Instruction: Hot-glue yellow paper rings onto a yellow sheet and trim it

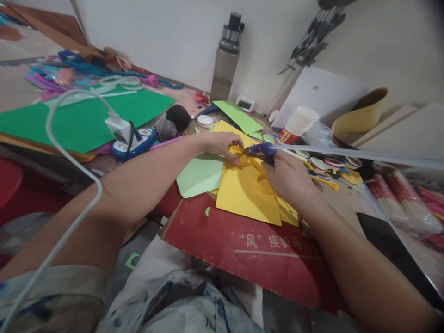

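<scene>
My left hand [225,145] pinches a small yellow paper piece [243,159] above yellow sheets. My right hand [289,173] is wrapped round a blue hot glue gun [262,150], its tip close to that piece. A long translucent glue stick [347,154] runs from the gun out to the right. Under both hands lies a yellow sheet [248,196], with a curled yellow strip [264,182] beside my right hand. A pale green sheet [201,175] is below my left wrist.
Beneath is a red cardboard sheet [215,236]. A water bottle [226,64] stands by the wall, with stacked paper cups [301,121] right of it. At left are a blue power strip [138,141], a white cable [74,162] and a green sheet [138,104]. A black phone-like slab [391,249] lies right.
</scene>
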Available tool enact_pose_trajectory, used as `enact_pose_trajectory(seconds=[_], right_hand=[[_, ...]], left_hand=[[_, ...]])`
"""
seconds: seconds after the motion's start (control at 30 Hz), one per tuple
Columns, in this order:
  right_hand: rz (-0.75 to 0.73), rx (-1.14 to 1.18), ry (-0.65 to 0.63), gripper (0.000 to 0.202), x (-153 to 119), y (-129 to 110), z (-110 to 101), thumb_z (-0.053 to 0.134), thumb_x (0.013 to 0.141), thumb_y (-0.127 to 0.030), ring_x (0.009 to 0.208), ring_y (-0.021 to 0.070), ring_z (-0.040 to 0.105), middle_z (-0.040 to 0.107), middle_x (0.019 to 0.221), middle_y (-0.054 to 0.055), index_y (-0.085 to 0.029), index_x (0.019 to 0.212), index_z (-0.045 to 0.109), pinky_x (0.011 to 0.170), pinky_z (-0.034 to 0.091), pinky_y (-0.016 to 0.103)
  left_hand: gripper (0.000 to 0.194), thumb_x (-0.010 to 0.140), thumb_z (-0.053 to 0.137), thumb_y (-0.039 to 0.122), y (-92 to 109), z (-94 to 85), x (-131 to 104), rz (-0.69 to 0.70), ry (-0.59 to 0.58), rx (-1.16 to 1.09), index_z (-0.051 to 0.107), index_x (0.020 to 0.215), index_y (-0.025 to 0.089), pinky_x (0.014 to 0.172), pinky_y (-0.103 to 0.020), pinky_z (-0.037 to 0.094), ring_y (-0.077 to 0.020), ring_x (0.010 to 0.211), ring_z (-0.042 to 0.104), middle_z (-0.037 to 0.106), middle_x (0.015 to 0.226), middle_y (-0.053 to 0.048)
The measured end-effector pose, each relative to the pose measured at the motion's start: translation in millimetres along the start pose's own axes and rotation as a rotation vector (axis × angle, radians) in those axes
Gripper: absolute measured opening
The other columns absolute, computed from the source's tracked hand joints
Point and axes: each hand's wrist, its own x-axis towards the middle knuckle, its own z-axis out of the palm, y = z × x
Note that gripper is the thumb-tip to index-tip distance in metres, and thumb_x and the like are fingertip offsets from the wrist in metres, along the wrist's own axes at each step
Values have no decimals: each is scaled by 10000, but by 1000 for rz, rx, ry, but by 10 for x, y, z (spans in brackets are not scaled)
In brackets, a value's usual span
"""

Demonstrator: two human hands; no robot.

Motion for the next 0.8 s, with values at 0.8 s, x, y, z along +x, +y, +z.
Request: enact_pose_trajectory(seconds=[0.8], right_hand=[[-22,-34,14,302,-50,-11,-63,461,958,-278,994,319,659,703,1105,206,-110,1138,638,817,459,391]], left_hand=[[852,653,646,679,3,-8,-8,-7,-7,20,502,1401,296,1036,-360,374,-283,1216,497,570,1377,-57]])
